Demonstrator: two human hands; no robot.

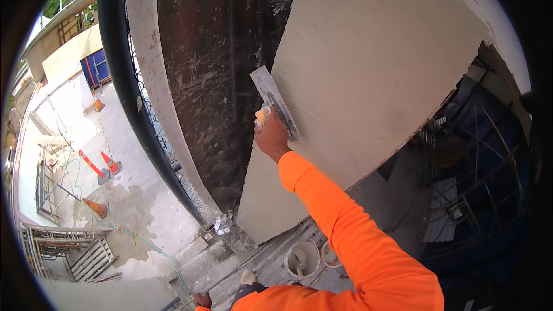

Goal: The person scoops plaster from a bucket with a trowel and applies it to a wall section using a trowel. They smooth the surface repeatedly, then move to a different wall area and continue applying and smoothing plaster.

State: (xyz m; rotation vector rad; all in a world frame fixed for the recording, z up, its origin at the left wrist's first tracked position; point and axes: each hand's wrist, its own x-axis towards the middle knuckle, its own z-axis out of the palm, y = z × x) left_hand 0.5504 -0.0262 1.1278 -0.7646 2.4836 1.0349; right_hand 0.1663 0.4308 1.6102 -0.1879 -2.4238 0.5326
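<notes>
My right hand is wrapped round the pale handle of a plastering trowel. Its long metal blade lies tilted at the left border of a smooth beige plaster coat on the wall. Left of that coat, the surface is a dark brown, scuffed panel with pale smears. Low in the picture, my left hand is small and looks closed; whatever it may hold cannot be made out. An orange sleeve covers my right arm, which reaches up across the plaster's lower edge.
Below me, a white bucket with a tool inside stands on planks beside another pail. A black pipe and mesh run along the left. Beyond lie orange cones, a green hose and stacked metal frames. Scaffolding parts fill the dark right side.
</notes>
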